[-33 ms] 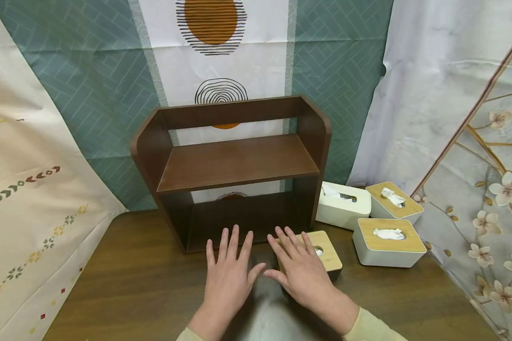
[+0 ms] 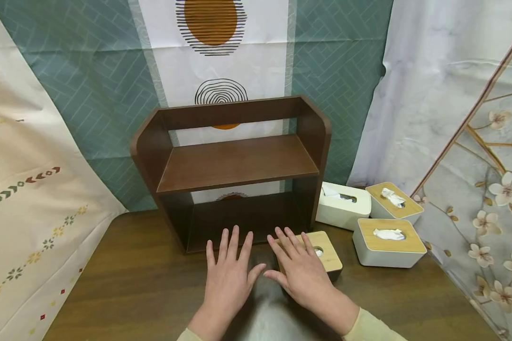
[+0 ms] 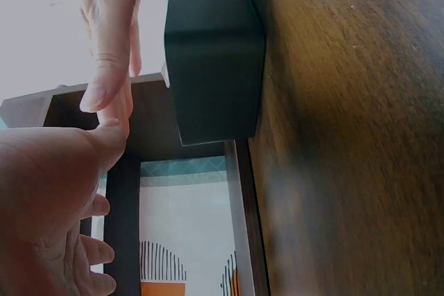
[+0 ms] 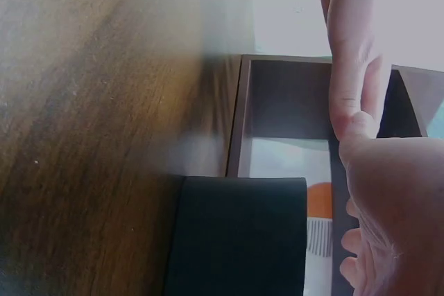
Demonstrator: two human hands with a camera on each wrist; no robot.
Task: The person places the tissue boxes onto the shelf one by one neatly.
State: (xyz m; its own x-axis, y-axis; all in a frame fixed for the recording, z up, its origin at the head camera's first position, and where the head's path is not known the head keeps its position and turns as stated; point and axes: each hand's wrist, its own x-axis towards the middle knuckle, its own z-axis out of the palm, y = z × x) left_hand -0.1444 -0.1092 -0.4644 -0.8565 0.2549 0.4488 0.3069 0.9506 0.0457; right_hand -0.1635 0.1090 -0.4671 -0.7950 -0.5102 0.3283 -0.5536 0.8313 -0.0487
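Observation:
My left hand (image 2: 227, 284) is held palm down with its fingers spread, in front of the brown two-tier shelf (image 2: 239, 163), holding nothing. Alongside it, my right hand (image 2: 303, 274) is also spread flat and holds nothing; its thumb points toward the left thumb. In the head view the right hand overlaps a dark tissue box with a light wooden lid (image 2: 329, 253), hiding its left part. Both wrist views show the hands raised above the tabletop, with the dark side of that tissue box (image 3: 215, 67) standing on the wood below hand height.
Right of the shelf stand a white tissue box (image 2: 343, 215) and two pale tissue boxes with wooden lids, one at the back (image 2: 375, 192) and one nearer (image 2: 388, 258). Tissue shows in their slots. Patterned cloths (image 2: 341, 71) hang behind and beside the wooden table (image 2: 123, 284).

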